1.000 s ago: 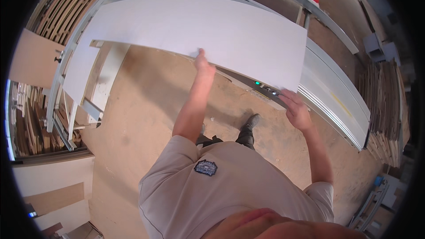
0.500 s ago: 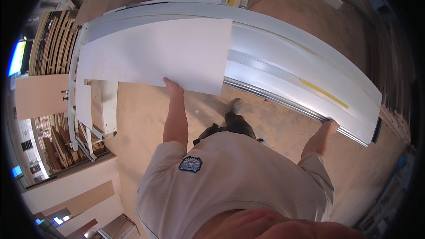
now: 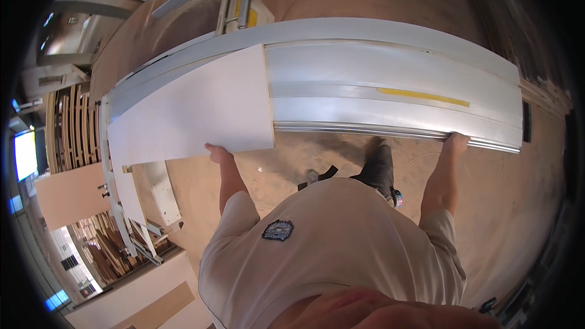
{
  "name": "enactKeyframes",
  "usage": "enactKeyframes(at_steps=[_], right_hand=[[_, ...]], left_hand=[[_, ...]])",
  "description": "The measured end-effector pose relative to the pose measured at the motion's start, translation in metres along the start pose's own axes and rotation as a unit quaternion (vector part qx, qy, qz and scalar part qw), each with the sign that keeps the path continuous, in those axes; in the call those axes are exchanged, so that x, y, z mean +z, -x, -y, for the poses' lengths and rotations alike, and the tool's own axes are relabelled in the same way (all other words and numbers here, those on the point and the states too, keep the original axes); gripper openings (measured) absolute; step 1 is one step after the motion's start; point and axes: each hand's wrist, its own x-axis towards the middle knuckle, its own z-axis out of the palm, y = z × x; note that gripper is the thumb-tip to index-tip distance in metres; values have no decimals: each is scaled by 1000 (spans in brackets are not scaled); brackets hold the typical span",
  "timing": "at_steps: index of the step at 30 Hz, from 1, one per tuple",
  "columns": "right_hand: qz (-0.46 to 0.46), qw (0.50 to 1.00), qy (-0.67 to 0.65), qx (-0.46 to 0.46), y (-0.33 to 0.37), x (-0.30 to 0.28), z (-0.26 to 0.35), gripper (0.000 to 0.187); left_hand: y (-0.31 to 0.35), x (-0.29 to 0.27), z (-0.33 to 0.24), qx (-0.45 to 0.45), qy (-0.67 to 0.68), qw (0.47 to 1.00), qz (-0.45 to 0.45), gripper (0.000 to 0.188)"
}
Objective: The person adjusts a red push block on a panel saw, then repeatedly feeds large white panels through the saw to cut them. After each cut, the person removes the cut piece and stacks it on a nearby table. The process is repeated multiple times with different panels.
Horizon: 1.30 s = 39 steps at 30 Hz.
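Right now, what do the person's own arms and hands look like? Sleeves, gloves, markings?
Left hand and right hand: no gloves. Forearms uncovered, no watch or band visible. Short, loose beige sleeves, plain, same fabric as the shirt. Rings: too small to tell.

The dark patch [image 3: 277,230] on the person's shirt [image 3: 347,237] is too small to read; no writing can be made out on the yellow strip [image 3: 423,97] along the metal table [image 3: 341,67].
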Motion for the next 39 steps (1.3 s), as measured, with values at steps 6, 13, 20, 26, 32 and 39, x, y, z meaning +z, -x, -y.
enactKeyframes(at_steps=[6,13,20,26,32,39], right_hand=[[-100,987,119,51,-50,-1,-18,43],[-56,980,177,-65,-164,-10,-59,50],[5,890,392,-232,-257,-61,-31,49],[21,852,343,-395,-212,-43,13,41],[451,721,124,-512,-86,56,-5,45],[524,745,159,-381,-103,15,-18,21]], left_hand=[[35,2,14,2,44,999,9,90],[115,27,50,29,-47,998,-27,92],[203,54,120,40,-111,992,-41,88],[342,59,132,-50,0,984,171,68],[312,-7,155,-49,24,969,243,58],[180,-42,167,49,68,993,81,66]])
